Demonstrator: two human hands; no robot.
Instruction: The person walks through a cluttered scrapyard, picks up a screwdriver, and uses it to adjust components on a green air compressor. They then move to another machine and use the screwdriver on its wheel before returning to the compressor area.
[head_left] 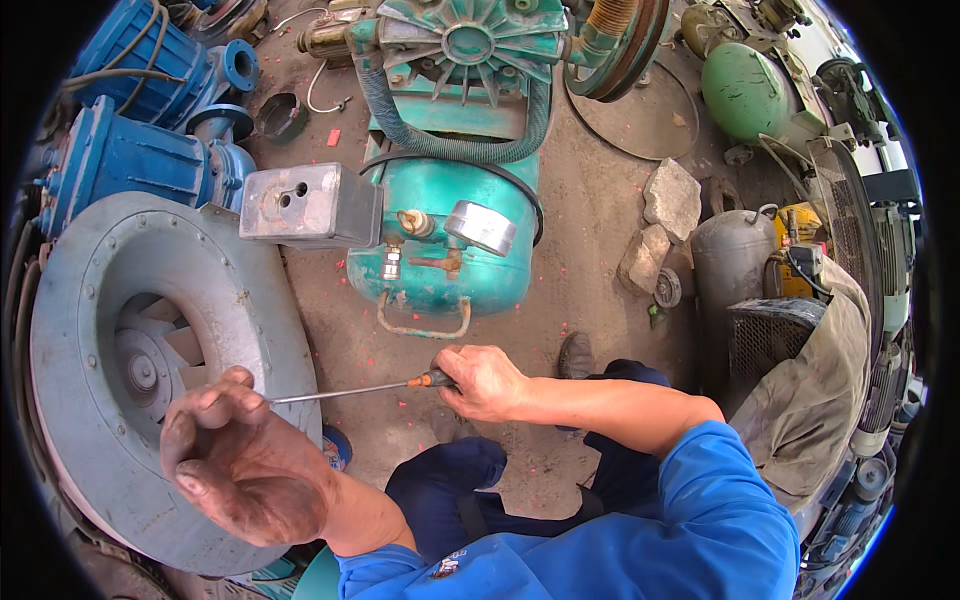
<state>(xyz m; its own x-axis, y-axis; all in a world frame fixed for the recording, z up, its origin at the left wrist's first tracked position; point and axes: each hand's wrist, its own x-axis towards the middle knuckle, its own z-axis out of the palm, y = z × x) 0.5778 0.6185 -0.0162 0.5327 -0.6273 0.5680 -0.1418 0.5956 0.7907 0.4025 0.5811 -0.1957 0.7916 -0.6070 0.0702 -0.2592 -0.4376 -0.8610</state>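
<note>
My right hand (482, 382) is closed around the handle of a screwdriver (345, 393), whose orange-and-black grip shows beside the thumb. Its long metal shaft points left, and the tip ends at the fingers of my left hand (255, 470). That hand is turned palm up and dirty, with loosely curled fingers standing apart from the thumb. Beyond both hands stands a green air compressor tank (450, 270), carrying a round pressure gauge (481, 227), brass fittings and a looped handle at its near end. A worn grey switch box (310, 205) with two holes sits at the tank's left.
A large grey blower housing (75, 330) lies at the left, partly under my left hand. Blue pumps (130, 165) stand behind it. Stones (672, 200), a grey cylinder (735, 260) and a draped cloth (815, 390) are on the right. A loose belt (630, 155) lies on the ground.
</note>
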